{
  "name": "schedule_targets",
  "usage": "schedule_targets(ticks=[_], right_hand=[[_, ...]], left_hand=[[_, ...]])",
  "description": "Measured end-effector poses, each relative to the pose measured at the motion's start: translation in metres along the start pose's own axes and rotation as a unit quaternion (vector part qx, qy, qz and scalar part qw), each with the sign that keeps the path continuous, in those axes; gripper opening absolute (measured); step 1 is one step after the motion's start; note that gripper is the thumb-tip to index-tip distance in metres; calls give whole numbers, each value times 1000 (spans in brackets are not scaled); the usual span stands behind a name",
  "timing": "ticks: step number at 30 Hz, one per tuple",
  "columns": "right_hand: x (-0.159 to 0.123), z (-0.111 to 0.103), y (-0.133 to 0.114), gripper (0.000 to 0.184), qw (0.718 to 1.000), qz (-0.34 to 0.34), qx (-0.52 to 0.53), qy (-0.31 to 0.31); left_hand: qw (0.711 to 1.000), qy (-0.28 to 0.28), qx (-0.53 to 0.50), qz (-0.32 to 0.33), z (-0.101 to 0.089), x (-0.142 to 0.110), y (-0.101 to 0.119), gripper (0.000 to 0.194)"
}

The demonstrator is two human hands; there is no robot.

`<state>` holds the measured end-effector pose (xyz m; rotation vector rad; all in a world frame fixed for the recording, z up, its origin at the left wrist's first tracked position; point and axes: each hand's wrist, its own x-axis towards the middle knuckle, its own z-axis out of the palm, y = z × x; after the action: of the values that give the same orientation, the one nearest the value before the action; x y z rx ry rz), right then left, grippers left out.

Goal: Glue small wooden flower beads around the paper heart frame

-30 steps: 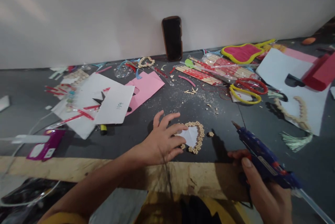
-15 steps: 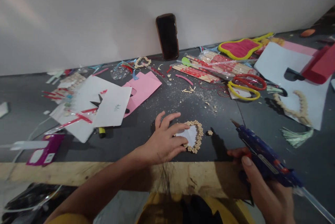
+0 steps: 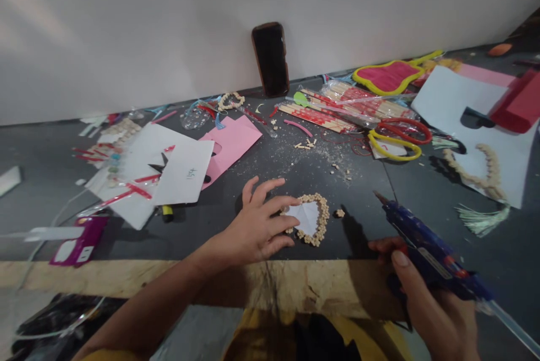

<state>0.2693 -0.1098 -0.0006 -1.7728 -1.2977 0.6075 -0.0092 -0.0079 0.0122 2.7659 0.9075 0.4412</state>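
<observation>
A small white paper heart rimmed with beige wooden beads (image 3: 313, 218) lies on the dark table near its front edge. My left hand (image 3: 257, 225) rests on the heart's left side, fingers spread, fingertips pressing on the paper. My right hand (image 3: 430, 305) is wrapped round the handle of a blue glue gun (image 3: 426, 251). The gun's nozzle points up and left, a short way right of the heart. One loose bead (image 3: 338, 213) lies between heart and nozzle.
A dark phone (image 3: 271, 59) leans on the wall. White sheets (image 3: 177, 172) and pink paper (image 3: 232, 141) lie to the left, a purple box (image 3: 78, 240) further left. Chopstick packs (image 3: 337, 108), red-yellow scissors (image 3: 399, 139) and a beaded white sheet (image 3: 476, 136) lie to the right. A wooden strip (image 3: 295, 285) edges the table.
My left hand has shifted slightly left on the heart, with the fingers spread a little wider. The glue gun has stayed almost still.
</observation>
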Motion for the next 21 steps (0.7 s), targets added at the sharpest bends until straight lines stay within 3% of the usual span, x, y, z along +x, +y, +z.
schedule_targets(ticks=[8,21], right_hand=[[-2,3,2,25,999,8,31,9],[0,2,-6,28,1000,10,24,11]], left_hand=[[999,-20,22,-20,1,-6,0,13],[1000,-4,16,10,6,4,-2,5]])
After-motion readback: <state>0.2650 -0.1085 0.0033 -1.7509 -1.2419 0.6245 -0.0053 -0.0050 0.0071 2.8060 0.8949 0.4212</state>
